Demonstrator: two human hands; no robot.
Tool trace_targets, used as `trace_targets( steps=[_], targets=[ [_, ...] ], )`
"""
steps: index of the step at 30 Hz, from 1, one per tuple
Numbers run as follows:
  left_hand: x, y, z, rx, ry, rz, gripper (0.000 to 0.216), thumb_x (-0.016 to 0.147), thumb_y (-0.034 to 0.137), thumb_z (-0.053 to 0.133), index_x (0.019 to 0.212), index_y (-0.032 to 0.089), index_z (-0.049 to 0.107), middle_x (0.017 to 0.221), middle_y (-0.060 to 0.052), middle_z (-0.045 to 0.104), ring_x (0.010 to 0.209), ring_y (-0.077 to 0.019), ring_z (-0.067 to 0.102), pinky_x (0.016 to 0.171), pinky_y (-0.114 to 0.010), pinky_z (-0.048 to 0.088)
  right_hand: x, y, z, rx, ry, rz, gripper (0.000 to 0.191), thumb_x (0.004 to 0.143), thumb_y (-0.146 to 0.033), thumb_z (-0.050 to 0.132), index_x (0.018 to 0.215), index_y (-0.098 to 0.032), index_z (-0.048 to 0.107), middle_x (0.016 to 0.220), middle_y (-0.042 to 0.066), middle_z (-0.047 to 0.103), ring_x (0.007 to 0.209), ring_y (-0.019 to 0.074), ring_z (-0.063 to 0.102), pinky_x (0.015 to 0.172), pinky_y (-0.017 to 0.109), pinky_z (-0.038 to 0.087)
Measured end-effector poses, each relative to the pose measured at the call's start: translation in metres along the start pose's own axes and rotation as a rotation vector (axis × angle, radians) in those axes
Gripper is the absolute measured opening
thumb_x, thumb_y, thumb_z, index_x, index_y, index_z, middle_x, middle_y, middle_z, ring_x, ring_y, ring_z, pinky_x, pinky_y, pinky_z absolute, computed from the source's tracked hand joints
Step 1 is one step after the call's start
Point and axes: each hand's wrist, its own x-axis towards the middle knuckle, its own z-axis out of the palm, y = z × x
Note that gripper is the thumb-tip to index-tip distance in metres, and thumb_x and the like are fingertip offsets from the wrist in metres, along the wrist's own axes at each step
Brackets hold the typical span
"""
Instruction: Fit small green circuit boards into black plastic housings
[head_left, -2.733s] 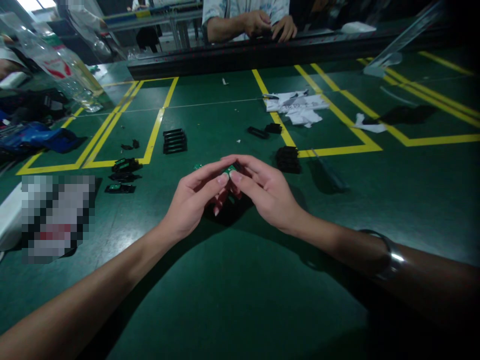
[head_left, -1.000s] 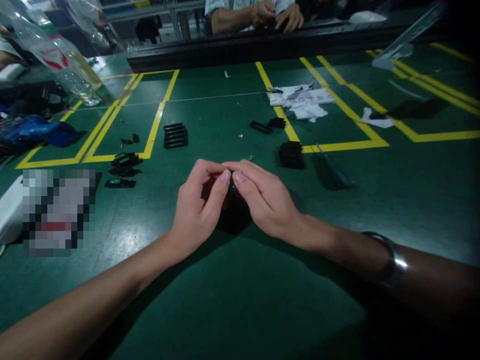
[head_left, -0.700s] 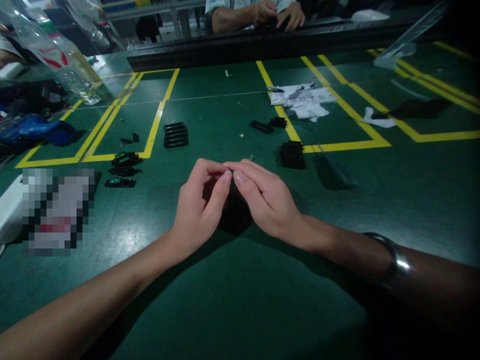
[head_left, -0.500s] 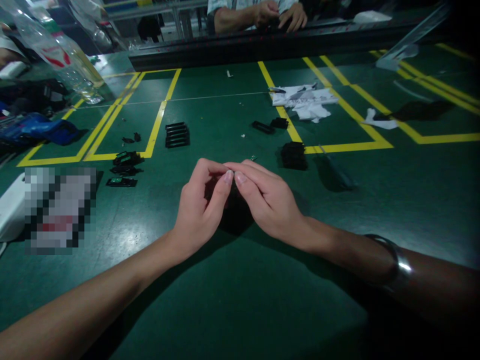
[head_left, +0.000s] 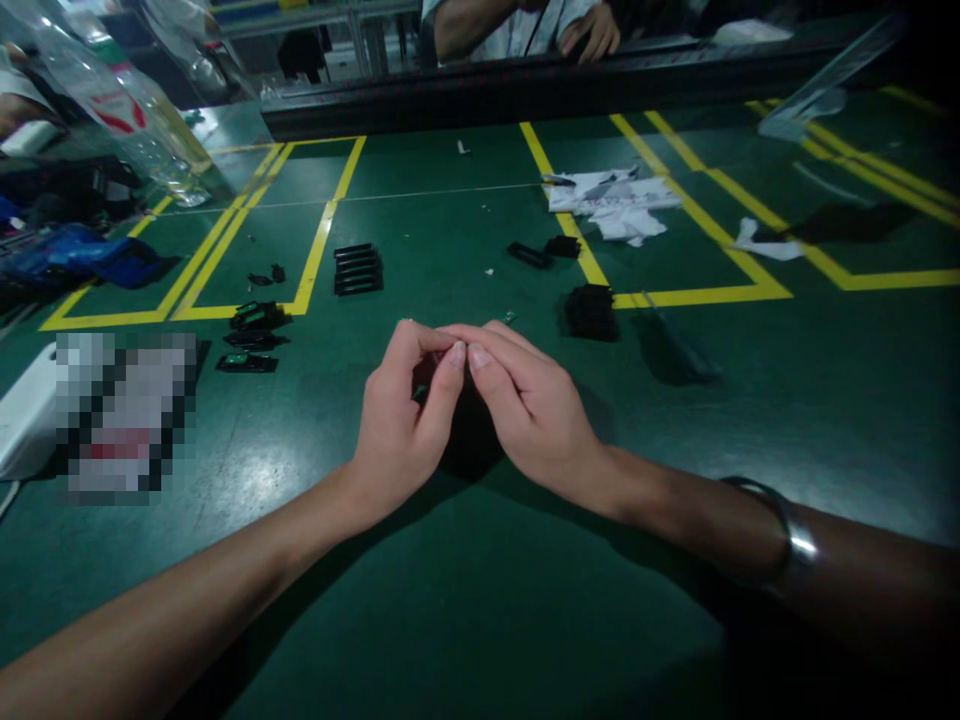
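Note:
My left hand (head_left: 401,420) and my right hand (head_left: 529,405) meet at mid-table, thumbs and fingertips pressed together over a small dark part that the fingers almost wholly hide. Both hands are closed around it, resting low on the green mat (head_left: 465,600). A metal bangle (head_left: 780,525) sits on my right wrist. Behind the hands lie a row of black strips (head_left: 358,269), a stack of black parts (head_left: 591,311) and two loose black pieces (head_left: 544,251).
Black parts with green boards (head_left: 251,340) lie at the left by a yellow line. White paper scraps (head_left: 611,200) are at the back. A clear bottle (head_left: 127,110) and blue bag (head_left: 75,255) sit far left. Another person's hand (head_left: 592,35) works across the table.
The small green board seen between my fingertips earlier is now covered by my closed fingers. My hands have stayed in place; the other person's arms have shifted.

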Motion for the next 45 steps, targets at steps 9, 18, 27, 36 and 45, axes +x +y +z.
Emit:
trace_targets(
  steps=[9, 18, 27, 36, 45],
  targets=[
    [0.000, -0.003, 0.002, 0.081, 0.013, 0.058, 0.003, 0.105, 0.021, 0.056, 0.102, 0.022, 0.055, 0.085, 0.001, 0.056, 0.072, -0.0103, 0.052, 0.064, -0.025, 0.044, 0.002, -0.003, 0.005, 0.004, 0.015, 0.007, 0.029, 0.110, -0.024, 0.044, 0.121, -0.021, 0.071, 0.111, 0.010, 0.072, 0.104, 0.0223, 0.066, 0.095, 0.041, 0.055],
    [-0.001, -0.005, 0.002, 0.145, 0.003, 0.075, 0.008, 0.106, 0.019, 0.051, 0.099, 0.022, 0.050, 0.081, 0.002, 0.048, 0.069, -0.0109, 0.047, 0.064, -0.029, 0.040, 0.003, -0.003, 0.009, -0.013, 0.025, 0.005, 0.028, 0.110, -0.023, 0.043, 0.119, -0.022, 0.070, 0.109, 0.009, 0.071, 0.102, 0.0225, 0.065, 0.093, 0.040, 0.054],
    [0.001, -0.004, 0.001, 0.176, 0.012, 0.049, 0.006, 0.108, 0.023, 0.050, 0.102, 0.021, 0.051, 0.084, 0.002, 0.054, 0.071, -0.0099, 0.051, 0.066, -0.027, 0.043, 0.005, 0.002, 0.013, -0.014, 0.031, -0.012, 0.029, 0.111, -0.020, 0.042, 0.121, -0.018, 0.070, 0.112, 0.010, 0.071, 0.104, 0.0206, 0.065, 0.096, 0.039, 0.052],
    [0.003, -0.001, -0.002, 0.019, -0.053, -0.127, 0.009, 0.109, 0.029, 0.051, 0.107, 0.021, 0.055, 0.086, 0.002, 0.058, 0.071, -0.0082, 0.056, 0.066, -0.023, 0.047, 0.008, 0.003, 0.002, 0.193, -0.018, 0.161, 0.029, 0.109, -0.029, 0.049, 0.120, -0.020, 0.074, 0.104, 0.007, 0.072, 0.104, 0.0209, 0.066, 0.097, 0.038, 0.052],
    [0.004, 0.000, -0.003, -0.005, -0.058, -0.172, 0.013, 0.109, 0.031, 0.052, 0.108, 0.020, 0.058, 0.085, 0.002, 0.059, 0.070, -0.0079, 0.057, 0.065, -0.021, 0.048, 0.008, 0.003, 0.002, 0.308, 0.004, 0.258, 0.030, 0.109, -0.033, 0.050, 0.117, -0.019, 0.076, 0.102, 0.005, 0.073, 0.094, 0.0182, 0.065, 0.092, 0.035, 0.051]
  ],
)
